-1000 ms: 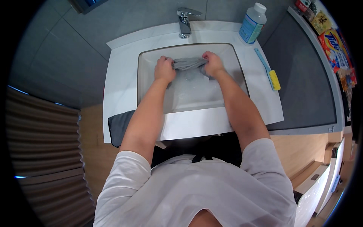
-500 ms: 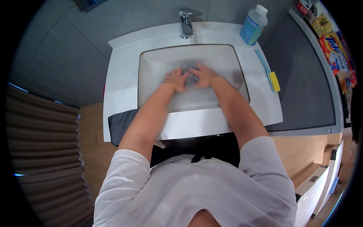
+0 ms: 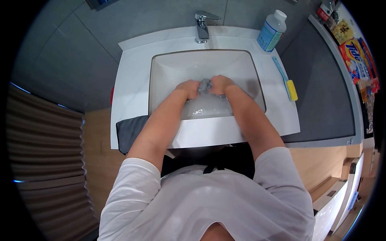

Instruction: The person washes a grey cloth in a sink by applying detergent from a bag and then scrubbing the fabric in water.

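A wet grey cloth (image 3: 205, 85) is bunched up in the water of a white rectangular sink (image 3: 169, 62). My left hand (image 3: 188, 89) is closed on the cloth's left side, its fingers curled inward. On the opposite side my right hand (image 3: 220, 84) grips the cloth in the same way. Both hands sit low in the basin, partly in cloudy water, so some fingertips are hidden. Behind them the chrome faucet (image 3: 202, 30) stands at the sink's far edge.
A white-capped bottle with a blue label (image 3: 270, 34) stands on the counter (image 3: 132, 80) at the far right. Below it lies a blue-handled brush with yellow bristles (image 3: 290, 89). A dark grey cloth (image 3: 130, 130) drapes over the front left edge. Several packages (image 3: 356, 58) line the right side.
My hands were spread flat over the submerged cloth. Now they have closed around it, and the cloth shows bunched between them at the water surface.
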Available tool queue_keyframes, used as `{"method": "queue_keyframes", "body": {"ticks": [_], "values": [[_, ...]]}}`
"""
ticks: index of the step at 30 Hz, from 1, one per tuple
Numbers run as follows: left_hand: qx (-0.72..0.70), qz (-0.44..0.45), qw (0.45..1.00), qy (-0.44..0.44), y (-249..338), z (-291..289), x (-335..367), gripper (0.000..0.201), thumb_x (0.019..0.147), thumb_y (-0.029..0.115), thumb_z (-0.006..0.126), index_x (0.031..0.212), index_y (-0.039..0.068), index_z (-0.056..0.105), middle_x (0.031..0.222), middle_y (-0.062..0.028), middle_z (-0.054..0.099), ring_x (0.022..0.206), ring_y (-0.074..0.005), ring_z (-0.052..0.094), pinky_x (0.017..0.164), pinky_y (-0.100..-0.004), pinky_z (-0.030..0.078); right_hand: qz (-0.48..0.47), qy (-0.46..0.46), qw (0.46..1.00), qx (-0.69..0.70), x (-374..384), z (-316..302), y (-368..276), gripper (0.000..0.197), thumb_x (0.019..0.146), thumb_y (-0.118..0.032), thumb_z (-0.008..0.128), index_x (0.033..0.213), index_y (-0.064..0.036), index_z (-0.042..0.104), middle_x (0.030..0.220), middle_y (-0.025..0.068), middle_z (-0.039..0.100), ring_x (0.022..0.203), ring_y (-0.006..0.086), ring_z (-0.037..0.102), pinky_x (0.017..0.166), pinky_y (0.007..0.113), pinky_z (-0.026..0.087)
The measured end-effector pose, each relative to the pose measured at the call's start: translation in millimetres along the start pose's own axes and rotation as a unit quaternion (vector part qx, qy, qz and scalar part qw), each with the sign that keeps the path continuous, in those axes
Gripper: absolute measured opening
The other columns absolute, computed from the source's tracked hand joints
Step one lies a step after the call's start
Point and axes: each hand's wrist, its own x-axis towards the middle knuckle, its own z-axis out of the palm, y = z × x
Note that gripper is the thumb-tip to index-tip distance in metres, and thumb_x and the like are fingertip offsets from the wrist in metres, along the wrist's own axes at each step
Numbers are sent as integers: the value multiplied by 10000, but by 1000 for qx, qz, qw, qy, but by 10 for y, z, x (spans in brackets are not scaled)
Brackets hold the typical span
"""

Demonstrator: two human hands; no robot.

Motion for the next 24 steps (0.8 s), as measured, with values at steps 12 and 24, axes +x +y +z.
{"method": "queue_keyframes", "body": {"ticks": [12,24], "values": [[-125,-53,985,103,64,-342,-98,362,832,240,742,1093,-6,702,1026,-268,706,979,-408,685,868,-439,535,6,90,975,201,-36,-175,96,433,863,-350,697,1142,-20,710,1074,240,714,1036,411,676,926,457,527],[167,-51,949,264,-47,-125,-54,507,829,58,606,1309,219,613,1429,-87,492,1381,-289,414,1080,-567,358,-26,230,970,-69,18,-9,274,516,870,-38,588,1367,-176,603,1550,35,450,1429,285,403,1113,549,384]]}}
